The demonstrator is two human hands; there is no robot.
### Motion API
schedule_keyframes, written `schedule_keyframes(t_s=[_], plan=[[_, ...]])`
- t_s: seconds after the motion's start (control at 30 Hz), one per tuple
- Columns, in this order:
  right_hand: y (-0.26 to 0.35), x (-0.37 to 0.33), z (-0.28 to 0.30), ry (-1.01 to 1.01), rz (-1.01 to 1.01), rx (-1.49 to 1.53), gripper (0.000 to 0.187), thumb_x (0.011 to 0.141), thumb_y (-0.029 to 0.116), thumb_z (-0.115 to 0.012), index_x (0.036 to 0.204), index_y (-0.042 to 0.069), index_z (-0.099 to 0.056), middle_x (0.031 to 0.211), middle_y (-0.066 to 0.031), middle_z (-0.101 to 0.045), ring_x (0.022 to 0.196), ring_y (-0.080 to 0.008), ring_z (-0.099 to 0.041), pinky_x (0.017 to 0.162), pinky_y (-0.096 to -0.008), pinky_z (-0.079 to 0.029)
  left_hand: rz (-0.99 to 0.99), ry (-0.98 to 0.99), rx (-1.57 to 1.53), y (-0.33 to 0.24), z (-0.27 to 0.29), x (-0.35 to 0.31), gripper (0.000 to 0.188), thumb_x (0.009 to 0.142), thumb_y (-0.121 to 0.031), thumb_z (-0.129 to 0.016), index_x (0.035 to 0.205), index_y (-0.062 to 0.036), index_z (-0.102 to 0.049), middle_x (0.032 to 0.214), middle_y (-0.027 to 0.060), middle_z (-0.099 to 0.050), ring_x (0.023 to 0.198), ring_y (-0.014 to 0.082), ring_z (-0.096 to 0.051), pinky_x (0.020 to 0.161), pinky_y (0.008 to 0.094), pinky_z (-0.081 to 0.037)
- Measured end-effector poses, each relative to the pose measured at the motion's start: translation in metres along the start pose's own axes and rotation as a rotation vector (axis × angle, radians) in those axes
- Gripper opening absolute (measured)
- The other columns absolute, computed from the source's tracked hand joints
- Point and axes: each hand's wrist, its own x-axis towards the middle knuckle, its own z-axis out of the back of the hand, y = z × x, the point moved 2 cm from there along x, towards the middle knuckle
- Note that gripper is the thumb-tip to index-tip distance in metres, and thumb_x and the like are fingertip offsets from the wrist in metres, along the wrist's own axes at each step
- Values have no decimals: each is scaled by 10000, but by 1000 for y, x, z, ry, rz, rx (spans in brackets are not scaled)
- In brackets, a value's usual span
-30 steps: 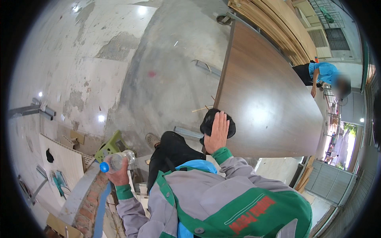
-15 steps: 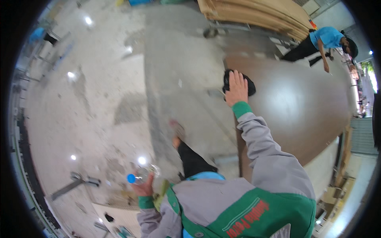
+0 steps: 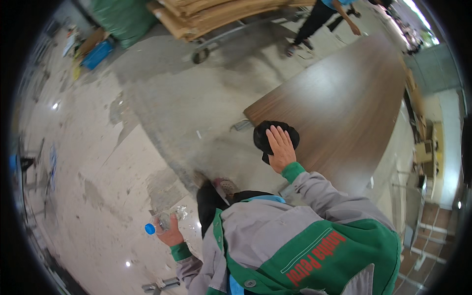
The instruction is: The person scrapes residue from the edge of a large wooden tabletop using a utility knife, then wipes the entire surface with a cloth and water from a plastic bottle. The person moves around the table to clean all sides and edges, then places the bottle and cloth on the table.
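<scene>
My right hand (image 3: 282, 151) lies palm down on a bunched black cloth (image 3: 262, 138), its fingers stretched out and close together. The thumb is hidden. That cloth sits at the left edge of a brown wood-grain tabletop (image 3: 339, 110), near its far left corner, and partly overhangs the edge. Low on the left, away from the tabletop, my left hand (image 3: 173, 232) is wrapped round a clear plastic bottle (image 3: 163, 221). The bottle is tilted, with its blue cap (image 3: 150, 228) pointing left.
A co-worker's hand (image 3: 355, 29) hangs near the tabletop's far end. Behind stands a wheeled cart (image 3: 199, 56) stacked with brown sheets (image 3: 211, 17). At the far left are a green sack (image 3: 120, 19) and a blue bin (image 3: 97, 55). Metal pieces (image 3: 162, 285) lie on the floor at lower left.
The whole view has swung, bringing the sack and bin in and pushing the co-worker to the top edge. My outstretched foot now shows closer to my body. Both hands keep their hold or contact.
</scene>
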Motion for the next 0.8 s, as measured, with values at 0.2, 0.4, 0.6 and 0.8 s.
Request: schedule_keyframes(t_s=[0.2,0.4,0.6,0.8], plan=[[-202,11,27,-330,-815,-267,667,1056,466,-522,1569,48,-444,1627,-216,-424,1507,-405,-372,1235,-542,-267,-55,320,-17,-32,-79,107,690,798,-342,-914,1298,34,-624,1266,222,-634,1169,364,-614,1019,472,-490],[-205,136,32,-389,-954,-384,638,1010,482,-579,1472,42,-555,1524,-215,-532,1419,-408,-468,1151,-540,-372,-247,558,-81,-95,-196,299,641,822,-256,-902,1318,23,-606,1324,188,-612,1180,308,-605,1023,437,-498],[10,132,-10,-224,-839,-84,829,893,244,-674,1608,-2,-334,1668,-262,-310,1543,-490,-255,1269,-579,-173,-282,627,-267,-191,-268,404,597,867,-165,-865,1344,43,-572,1345,157,-607,1187,240,-599,1013,377,-518],[-85,181,5,-282,-985,-218,849,872,190,-661,1618,1,-300,1662,-269,-307,1539,-481,-263,1260,-588,-197,-230,721,-164,-258,-328,417,572,849,-123,-873,1317,36,-584,1255,137,-641,1132,225,-617,995,365,-518]])
